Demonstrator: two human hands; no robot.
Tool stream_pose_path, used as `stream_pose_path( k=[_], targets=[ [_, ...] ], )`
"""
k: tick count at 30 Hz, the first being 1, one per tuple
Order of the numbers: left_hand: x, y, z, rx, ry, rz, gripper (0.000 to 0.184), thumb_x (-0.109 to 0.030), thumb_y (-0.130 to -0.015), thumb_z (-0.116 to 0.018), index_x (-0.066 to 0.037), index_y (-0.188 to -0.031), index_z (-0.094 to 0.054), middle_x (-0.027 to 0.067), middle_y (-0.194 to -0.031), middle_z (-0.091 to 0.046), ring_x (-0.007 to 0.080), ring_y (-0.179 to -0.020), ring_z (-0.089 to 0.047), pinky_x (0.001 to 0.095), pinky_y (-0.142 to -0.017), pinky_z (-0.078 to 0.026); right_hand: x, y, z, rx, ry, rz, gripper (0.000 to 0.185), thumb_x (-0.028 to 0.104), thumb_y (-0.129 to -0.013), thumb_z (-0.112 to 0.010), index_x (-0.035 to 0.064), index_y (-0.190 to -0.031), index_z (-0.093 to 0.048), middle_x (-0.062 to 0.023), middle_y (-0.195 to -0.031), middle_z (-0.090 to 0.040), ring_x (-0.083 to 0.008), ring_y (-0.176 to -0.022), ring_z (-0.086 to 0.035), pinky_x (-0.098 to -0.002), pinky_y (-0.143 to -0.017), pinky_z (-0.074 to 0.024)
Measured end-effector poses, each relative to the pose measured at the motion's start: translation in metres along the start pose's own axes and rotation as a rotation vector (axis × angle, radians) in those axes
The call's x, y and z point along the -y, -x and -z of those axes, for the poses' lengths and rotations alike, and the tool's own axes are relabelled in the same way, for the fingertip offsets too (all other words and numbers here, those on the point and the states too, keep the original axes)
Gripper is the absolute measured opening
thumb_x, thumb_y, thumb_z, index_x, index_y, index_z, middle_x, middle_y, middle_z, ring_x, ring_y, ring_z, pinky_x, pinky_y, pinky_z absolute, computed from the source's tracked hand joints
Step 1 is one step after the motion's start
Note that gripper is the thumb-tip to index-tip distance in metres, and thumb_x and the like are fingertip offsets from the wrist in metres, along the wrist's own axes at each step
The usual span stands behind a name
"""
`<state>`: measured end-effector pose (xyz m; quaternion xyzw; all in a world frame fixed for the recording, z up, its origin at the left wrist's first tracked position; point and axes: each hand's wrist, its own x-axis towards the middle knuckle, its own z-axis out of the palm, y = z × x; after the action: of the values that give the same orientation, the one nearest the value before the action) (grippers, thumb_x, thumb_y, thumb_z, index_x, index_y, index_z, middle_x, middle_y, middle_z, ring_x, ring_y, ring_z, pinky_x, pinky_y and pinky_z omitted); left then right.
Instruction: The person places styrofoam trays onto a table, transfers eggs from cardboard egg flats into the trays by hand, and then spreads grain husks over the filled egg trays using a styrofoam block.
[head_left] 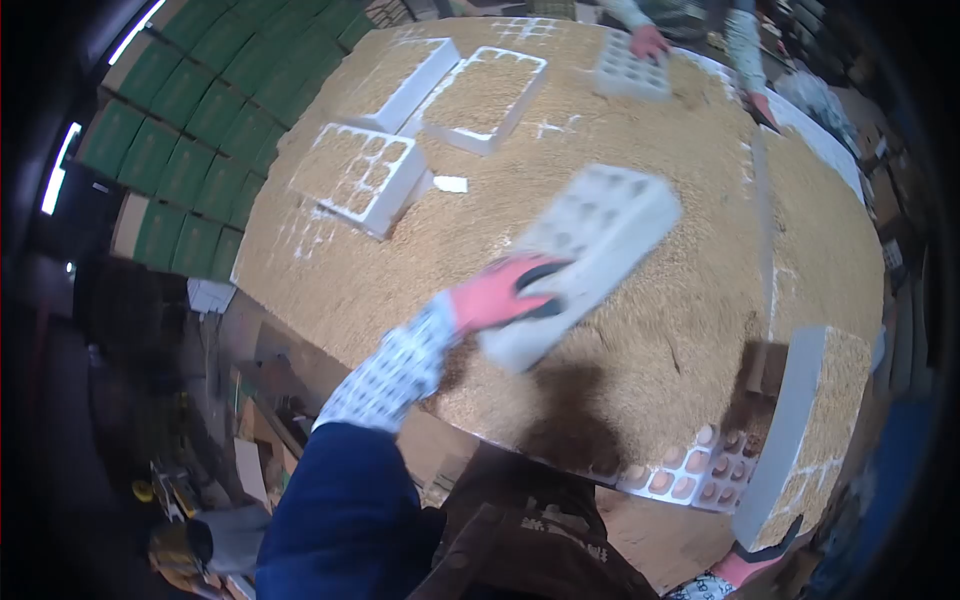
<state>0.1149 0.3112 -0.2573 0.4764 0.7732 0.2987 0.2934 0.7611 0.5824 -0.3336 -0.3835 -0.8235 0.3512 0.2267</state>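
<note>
My left hand, in a pink glove with dark fingertips, grips the side of a white foam tray with rows of round hollows. The tray is held tilted over the table and is blurred by motion. At the lower right my right hand, in a like glove, holds the near end of a white foam box standing on its side, its face packed with tan husks. Beside that box, at the table's near edge, a foam tray holds several brown egg-like things in its hollows.
Loose tan husks cover the wide table. Several husk-filled foam boxes stand at the far left. Across the table a co-worker's gloved hand touches another foam tray. Green cartons are stacked on the left.
</note>
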Motion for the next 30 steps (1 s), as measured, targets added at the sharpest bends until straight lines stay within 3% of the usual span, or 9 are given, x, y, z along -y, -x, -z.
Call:
stream_pose_path(
  k=[3,5,8,11,15,21,24,27,30],
  targets=[
    [0.031,0.139,0.013,-0.157,-0.504,0.318,0.065,-0.046,-0.078,-0.061,-0.023,-0.136,-0.044,0.0192,-0.126,-0.049,0.0381,-0.122,-0.042,0.047,-0.11,-0.02,0.064,-0.031,-0.014,-0.215,-0.024,-0.31,0.052,0.032,-0.089,-0.057,0.001,-0.129,-0.048,-0.0162,-0.128,-0.052,-0.0271,-0.117,-0.05,-0.041,-0.102,-0.037],
    [0.109,0.246,-0.006,-0.322,-0.759,0.608,0.067,-0.044,-0.076,-0.062,-0.022,-0.137,-0.044,0.018,-0.126,-0.051,0.0321,-0.116,-0.048,0.0445,-0.106,-0.027,0.09,-0.031,-0.032,-0.358,-0.024,-0.345,0.053,0.032,-0.088,-0.058,0.0005,-0.129,-0.047,-0.0165,-0.127,-0.052,-0.0272,-0.117,-0.05,-0.0411,-0.102,-0.0373],
    [0.191,0.323,0.003,-0.672,-0.414,0.961,0.063,-0.041,-0.08,-0.061,-0.018,-0.137,-0.044,0.0172,-0.132,-0.049,0.0366,-0.118,-0.048,0.0419,-0.105,-0.03,0.1,-0.024,-0.04,-0.44,0.0,-0.299,0.055,0.032,-0.087,-0.059,-0.0004,-0.129,-0.047,-0.0171,-0.127,-0.052,-0.0275,-0.116,-0.05,-0.0411,-0.101,-0.0377],
    [0.196,0.26,0.016,-0.586,-0.39,1.145,0.067,-0.047,-0.082,-0.055,-0.009,-0.135,-0.044,0.0203,-0.127,-0.053,0.0347,-0.119,-0.048,0.0426,-0.105,-0.029,0.105,-0.022,-0.041,-0.462,0.017,-0.275,0.056,0.032,-0.086,-0.06,-0.0012,-0.129,-0.046,-0.0176,-0.127,-0.052,-0.0278,-0.116,-0.051,-0.0412,-0.1,-0.0381],
    [0.14,0.209,-0.021,-0.206,-0.469,0.937,0.062,-0.044,-0.082,-0.057,-0.005,-0.13,-0.049,0.0204,-0.115,-0.059,0.0331,-0.11,-0.054,0.0413,-0.101,-0.033,0.114,-0.033,-0.048,-0.456,0.041,-0.211,0.059,0.031,-0.084,-0.062,-0.0023,-0.129,-0.046,-0.0184,-0.126,-0.052,-0.0281,-0.115,-0.051,-0.0413,-0.1,-0.0387],
    [0.014,0.104,-0.083,-0.179,-0.499,0.211,0.061,-0.043,-0.079,-0.058,-0.008,-0.128,-0.051,0.0173,-0.096,-0.059,0.0313,-0.097,-0.055,0.0416,-0.088,-0.04,0.128,-0.045,-0.067,-0.463,-0.018,-0.108,0.063,0.031,-0.082,-0.065,-0.004,-0.129,-0.045,-0.0195,-0.126,-0.052,-0.0287,-0.114,-0.052,-0.0415,-0.098,-0.0395],
    [0.007,0.094,-0.021,-0.284,-0.431,0.265,0.058,-0.04,-0.078,-0.058,-0.01,-0.127,-0.052,0.0176,-0.096,-0.059,0.0328,-0.094,-0.055,0.0404,-0.086,-0.041,0.138,-0.044,-0.075,-0.486,-0.035,-0.085,0.065,0.031,-0.081,-0.066,-0.0048,-0.13,-0.044,-0.02,-0.126,-0.052,-0.029,-0.113,-0.052,-0.0416,-0.098,-0.0399],
    [0.123,0.087,0.042,-0.307,-0.531,0.29,0.055,-0.034,-0.081,-0.06,-0.01,-0.129,-0.051,0.019,-0.109,-0.059,0.0309,-0.098,-0.057,0.0378,-0.09,-0.041,0.147,-0.04,-0.077,-0.525,-0.033,-0.1,0.067,0.031,-0.079,-0.068,-0.0057,-0.13,-0.044,-0.0206,-0.125,-0.052,-0.0292,-0.113,-0.053,-0.0416,-0.097,-0.0403],
    [0.128,0.052,0.053,-0.187,-0.021,0.416,0.057,-0.029,-0.082,-0.064,-0.006,-0.131,-0.048,0.018,-0.12,-0.056,0.0269,-0.107,-0.056,0.0348,-0.095,-0.039,0.158,-0.032,-0.074,-0.576,-0.013,-0.119,0.069,0.031,-0.078,-0.069,-0.0065,-0.13,-0.043,-0.0211,-0.125,-0.052,-0.0295,-0.112,-0.053,-0.0417,-0.097,-0.0408]
  ],
)
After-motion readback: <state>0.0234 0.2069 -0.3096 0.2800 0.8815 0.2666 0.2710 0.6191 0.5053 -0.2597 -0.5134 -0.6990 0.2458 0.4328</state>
